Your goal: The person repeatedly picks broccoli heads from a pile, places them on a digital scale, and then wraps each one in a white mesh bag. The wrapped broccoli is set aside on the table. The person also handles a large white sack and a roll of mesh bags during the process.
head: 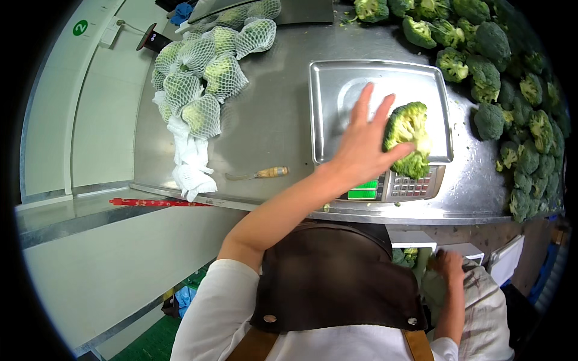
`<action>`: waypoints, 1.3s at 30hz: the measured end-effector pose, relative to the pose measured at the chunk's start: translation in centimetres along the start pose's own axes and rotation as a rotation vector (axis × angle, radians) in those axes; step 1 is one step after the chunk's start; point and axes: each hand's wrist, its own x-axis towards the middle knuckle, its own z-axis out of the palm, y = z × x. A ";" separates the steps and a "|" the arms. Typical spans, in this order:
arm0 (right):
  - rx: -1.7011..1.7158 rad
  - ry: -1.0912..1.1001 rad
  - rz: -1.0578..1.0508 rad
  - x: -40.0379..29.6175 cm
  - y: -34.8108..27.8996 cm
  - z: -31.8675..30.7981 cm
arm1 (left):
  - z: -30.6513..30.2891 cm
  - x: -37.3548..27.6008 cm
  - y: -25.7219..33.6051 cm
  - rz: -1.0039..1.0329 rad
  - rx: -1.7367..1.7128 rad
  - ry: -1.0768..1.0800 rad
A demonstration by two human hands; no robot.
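My left hand (368, 140) reaches over the steel pan (329, 104) of a digital scale, two fingers spread and the thumb across a broccoli head (408, 135). Cut side up, this head overlaps the pan's near edge and the keypad (408, 186); whether the hand bears it cannot be told. Down at the lower right, my right hand (450, 265) is curled beside a white open container (413, 238) with broccoli (405, 256) inside. Blur hides what its fingers touch. A wooden-handled knife (272, 172) with a curved blade lies left of the scale.
Broccoli heads (490, 40) are heaped along the table's right side. Broccoli in white foam nets (196, 54) is piled at the left, beside loose white nets (192, 158). The steel table's front edge (469, 220) runs before me. A red patterned strip (153, 202) lies at the lower left.
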 end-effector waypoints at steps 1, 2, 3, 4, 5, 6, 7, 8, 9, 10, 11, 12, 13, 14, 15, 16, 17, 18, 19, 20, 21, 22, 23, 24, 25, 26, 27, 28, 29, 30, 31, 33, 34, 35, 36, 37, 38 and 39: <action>0.015 0.032 0.000 -0.3 0.7 1.8 | -1.6 -1.1 -1.4 0.025 -0.020 0.052; 0.029 0.057 0.000 -0.8 1.1 3.3 | -3.4 -2.4 -2.6 0.024 -0.006 0.143; 0.067 0.078 0.020 -1.6 1.0 4.7 | -4.7 -3.2 -4.2 0.060 -0.023 0.198; 0.115 0.080 -0.033 -0.8 0.0 3.7 | -7.0 -5.0 -5.9 0.016 0.056 0.247; 0.188 0.089 -0.064 -0.6 -2.1 2.3 | -9.0 -6.5 -7.8 0.032 0.221 0.287; 0.264 0.100 -0.092 -0.5 -4.3 0.4 | -11.3 -8.1 -10.3 0.040 0.360 0.291; 0.280 0.018 -0.123 -0.9 -6.9 -2.5 | -13.5 -9.6 -12.6 0.011 0.512 0.301; 0.307 0.034 -0.191 -1.1 -9.0 -4.4 | -16.0 -11.0 -15.1 -0.019 0.500 0.335; 0.332 0.051 -0.263 -1.4 -10.9 -6.2 | -18.8 -12.5 -17.3 -0.172 0.459 0.377; 0.334 0.060 -0.290 -1.9 -12.7 -8.4 | -21.7 -13.7 -19.3 -0.318 0.567 0.419; 0.333 0.070 -0.319 -2.3 -14.6 -10.7 | -24.2 -14.6 -21.2 -0.467 0.673 0.463; 0.327 0.081 -0.351 -2.4 -16.2 -12.4 | -26.1 -15.5 -23.2 -0.538 0.670 0.483; 0.332 0.121 -0.394 -2.4 -17.5 -13.3 | -27.7 -15.6 -25.5 -0.603 0.662 0.497; 0.341 0.163 -0.436 -2.4 -18.5 -14.0 | -29.1 -15.7 -27.8 -0.664 0.654 0.509; 0.348 0.204 -0.477 -2.3 -19.5 -14.7 | -30.3 -15.9 -30.6 -0.602 0.743 0.559; 0.326 0.181 -0.522 -2.2 -20.6 -15.6 | -30.8 -16.2 -33.9 -0.541 0.819 0.603; 0.330 0.202 -0.563 -2.0 -21.5 -16.2 | -30.8 -15.8 -36.3 -0.467 0.881 0.634; 0.329 0.215 -0.577 -2.0 -22.3 -16.7 | -30.4 -14.6 -36.4 -0.530 0.786 0.624; 0.300 0.187 -0.583 -1.7 -22.9 -17.0 | -30.1 -13.9 -36.5 -0.599 0.689 0.607; 0.277 0.205 -0.633 -1.6 -23.2 -16.8 | -31.6 -16.3 -41.1 -0.786 0.628 0.582; 0.313 0.277 -0.689 -1.7 -23.4 -17.0 | -32.7 -18.3 -44.5 -0.730 0.739 0.617; 0.304 0.239 -0.665 -1.6 -23.3 -17.0 | -31.9 -16.9 -43.2 -0.693 0.780 0.573; 0.314 0.242 -0.650 -1.3 -23.0 -16.3 | -32.4 -16.9 -42.1 -0.628 0.656 0.585; 0.327 0.279 -0.628 -1.4 -22.8 -16.1 | -32.6 -16.3 -40.7 -0.666 0.658 0.620; 0.340 0.315 -0.619 -1.5 -22.7 -16.0 | -33.0 -15.9 -39.0 -0.612 0.677 0.643; 0.354 0.304 -0.596 -1.7 -22.5 -15.9 | -33.6 -15.5 -37.6 -0.562 0.702 0.672; 0.367 0.293 -0.582 -1.8 -22.4 -15.8 | -34.0 -14.9 -36.5 -0.499 0.743 0.667; 0.380 0.284 -0.579 -1.9 -22.2 -15.8 | -34.6 -14.3 -35.2 -0.437 0.793 0.668; 0.391 0.288 -0.573 -1.9 -22.0 -15.8 | -34.5 -13.8 -34.5 -0.374 0.840 0.667; 0.394 0.297 -0.571 -2.0 -22.0 -15.7 | -34.6 -13.7 -36.3 -0.447 0.930 0.652; 0.398 0.309 -0.587 -2.0 -22.0 -15.8 | -35.3 -13.9 -39.2 -0.526 1.034 0.644; 0.398 0.337 -0.603 -1.8 -21.9 -15.4 | -34.4 -13.8 -41.8 -0.707 1.039 0.516; 0.399 0.351 -0.607 -1.7 -21.8 -15.1 | -33.6 -13.9 -42.1 -0.814 0.941 0.401; 0.402 0.380 -0.619 -1.7 -21.6 -14.7 | -33.2 -14.0 -42.1 -0.917 0.841 0.286; 0.405 0.411 -0.628 -1.8 -21.3 -14.3 | -32.7 -13.7 -41.2 -0.836 0.843 0.364; 0.408 0.444 -0.645 -1.7 -21.1 -14.0 | -32.1 -13.8 -39.7 -0.758 0.847 0.447; 0.419 0.415 -0.613 -2.1 -20.7 -13.8 | -31.3 -13.8 -38.1 -0.680 0.851 0.530; 0.431 0.389 -0.602 -2.3 -20.5 -13.9 | -31.3 -13.7 -35.7 -0.553 0.835 0.594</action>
